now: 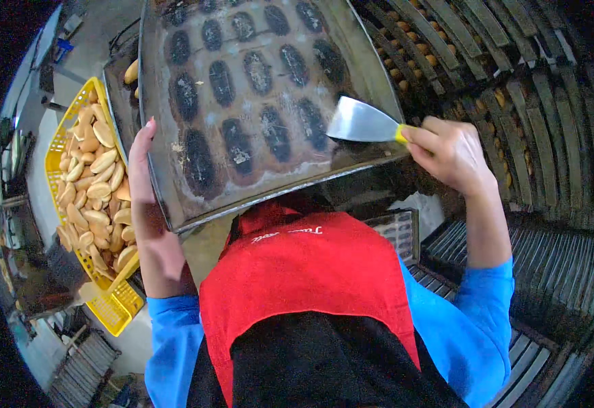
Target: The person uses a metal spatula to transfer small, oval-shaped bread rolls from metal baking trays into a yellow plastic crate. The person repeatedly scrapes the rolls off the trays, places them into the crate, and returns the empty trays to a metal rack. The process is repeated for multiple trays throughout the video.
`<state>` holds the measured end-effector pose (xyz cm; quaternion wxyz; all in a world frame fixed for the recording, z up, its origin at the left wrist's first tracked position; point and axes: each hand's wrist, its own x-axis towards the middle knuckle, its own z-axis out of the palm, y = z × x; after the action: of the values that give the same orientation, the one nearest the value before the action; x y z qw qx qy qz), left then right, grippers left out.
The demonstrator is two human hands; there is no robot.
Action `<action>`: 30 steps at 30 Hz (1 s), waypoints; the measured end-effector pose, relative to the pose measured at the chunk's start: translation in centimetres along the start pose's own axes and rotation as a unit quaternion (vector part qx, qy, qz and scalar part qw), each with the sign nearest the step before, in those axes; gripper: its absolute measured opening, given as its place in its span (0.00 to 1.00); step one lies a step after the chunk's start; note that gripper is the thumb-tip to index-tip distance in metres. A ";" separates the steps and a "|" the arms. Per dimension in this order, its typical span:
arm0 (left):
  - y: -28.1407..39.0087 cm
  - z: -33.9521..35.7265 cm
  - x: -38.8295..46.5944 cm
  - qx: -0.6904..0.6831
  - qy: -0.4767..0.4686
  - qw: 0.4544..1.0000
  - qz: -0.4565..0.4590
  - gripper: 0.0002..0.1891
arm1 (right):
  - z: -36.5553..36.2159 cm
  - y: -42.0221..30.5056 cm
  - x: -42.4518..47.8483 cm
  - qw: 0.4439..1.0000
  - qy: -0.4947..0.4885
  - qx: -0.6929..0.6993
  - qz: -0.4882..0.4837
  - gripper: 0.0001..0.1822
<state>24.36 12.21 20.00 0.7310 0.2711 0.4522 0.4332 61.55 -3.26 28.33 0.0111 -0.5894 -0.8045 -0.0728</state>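
A large metal baking tray [256, 184] is tilted in front of me, its surface marked with rows of dark oval patches and pale crumbs. My left hand [143, 145] steadies its left edge, thumb on the rim and the other fingers hidden. In my right hand [452, 153] is a scraper [362, 122] with a yellow handle and a wide metal blade. The blade lies over the tray's lower right part, beside the dark ovals; whether it touches the surface I cannot tell.
On the left, a yellow plastic crate [53, 153] is heaped with bread rolls [100, 191]; another yellow crate [116, 308] shows below it. Rack shelves [501, 107] holding trays of small baked pieces line the right. Stacked metal trays [521, 260] stand lower right.
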 end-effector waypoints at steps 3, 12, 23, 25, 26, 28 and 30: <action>-0.1 0.3 0.1 -0.018 -0.010 1.000 -0.015 0.21 | -0.1 -0.5 1.1 1.000 -0.009 -0.004 0.013 0.05; 0.9 -0.7 -0.5 0.057 0.024 0.994 -0.095 0.19 | 1.6 -4.6 3.6 0.991 0.026 0.000 0.135 0.08; 2.2 -2.8 -3.5 0.126 -0.209 0.946 0.215 0.31 | 2.4 -12.7 2.2 0.883 0.271 -0.021 0.383 0.11; 1.3 -3.1 -4.1 0.128 -0.243 0.938 0.212 0.33 | -1.1 -10.1 2.7 0.863 0.259 -0.031 0.432 0.12; 1.3 -2.8 -4.7 0.136 -0.258 0.934 0.208 0.37 | -2.7 -8.6 2.7 0.856 0.280 -0.016 0.435 0.12; 0.9 -2.6 -5.5 0.150 -0.278 0.924 0.214 0.39 | -3.5 -8.1 2.3 0.848 0.321 -0.013 0.422 0.12; 0.2 -3.2 -5.8 0.189 -0.271 0.921 0.206 0.43 | -2.0 -11.8 1.5 0.862 0.353 -0.006 0.362 0.09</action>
<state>20.16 7.20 21.21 0.6554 0.5985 0.2447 0.3903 49.75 -5.62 29.28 0.3167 -0.7742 -0.4759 -0.2718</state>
